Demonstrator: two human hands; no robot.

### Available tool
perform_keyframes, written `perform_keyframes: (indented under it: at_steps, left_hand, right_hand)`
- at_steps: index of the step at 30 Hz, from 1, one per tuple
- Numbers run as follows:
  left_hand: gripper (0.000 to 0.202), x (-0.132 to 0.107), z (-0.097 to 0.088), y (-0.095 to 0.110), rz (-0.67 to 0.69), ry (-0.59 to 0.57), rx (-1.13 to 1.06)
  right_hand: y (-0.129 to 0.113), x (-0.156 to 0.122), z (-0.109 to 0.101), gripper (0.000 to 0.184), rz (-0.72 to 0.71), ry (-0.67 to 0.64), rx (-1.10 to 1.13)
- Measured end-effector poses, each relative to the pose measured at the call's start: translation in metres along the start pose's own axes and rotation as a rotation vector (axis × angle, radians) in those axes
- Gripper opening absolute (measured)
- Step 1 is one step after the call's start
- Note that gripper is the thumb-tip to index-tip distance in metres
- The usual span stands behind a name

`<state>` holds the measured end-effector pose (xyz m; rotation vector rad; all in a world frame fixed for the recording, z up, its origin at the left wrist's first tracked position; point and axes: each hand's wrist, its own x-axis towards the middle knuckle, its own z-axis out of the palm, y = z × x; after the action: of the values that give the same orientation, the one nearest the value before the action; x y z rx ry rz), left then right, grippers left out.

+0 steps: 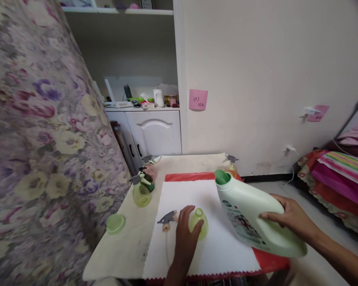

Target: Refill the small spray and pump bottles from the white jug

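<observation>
My left hand curves around a small yellow-green spray bottle that stands upright with its neck uncovered. My right hand grips a large pale green detergent jug, tilted to the left with its green spout above the white sheet. The jug's mouth is apart from the small bottle. Left of my left hand lies a grey and peach spray trigger head with its thin tube. A round green cap rests at the table's left side.
Several spray bottles, including a yellow one, stand at the table's back left. An orange one is at the back right. A floral curtain hangs on the left; a bed is at right.
</observation>
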<state>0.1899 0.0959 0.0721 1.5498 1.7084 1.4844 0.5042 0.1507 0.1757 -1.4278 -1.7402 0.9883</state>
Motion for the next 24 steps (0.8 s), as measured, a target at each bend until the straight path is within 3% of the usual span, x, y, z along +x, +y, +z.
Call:
perform_keyframes:
  at_steps: [5,12,17,20,24]
  left_hand:
    - [0.031,0.012,0.008,0.003,-0.014,-0.060,-0.046]
    - [0.022,0.011,0.007,0.002,-0.033,-0.068,-0.078]
    - [0.027,0.013,0.006,0.006,-0.051,-0.079,-0.098]
    - [0.031,0.016,0.005,0.007,-0.022,-0.089,-0.114]
    - [0.021,0.019,0.004,0.008,0.022,-0.110,-0.123]
  right_hand:
    - [0.001,-0.002,-0.003,0.025,-0.057,-0.084,-0.138]
    - [-0.005,-0.001,-0.004,0.022,-0.096,-0.189,-0.289]
    - [-0.004,0.000,-0.004,0.024,-0.135,-0.245,-0.325]
    - [-0.003,0.002,-0.003,0.034,-0.154,-0.246,-0.327]
    - [-0.007,0.006,-0.001,0.056,-0.209,-0.275,-0.336]
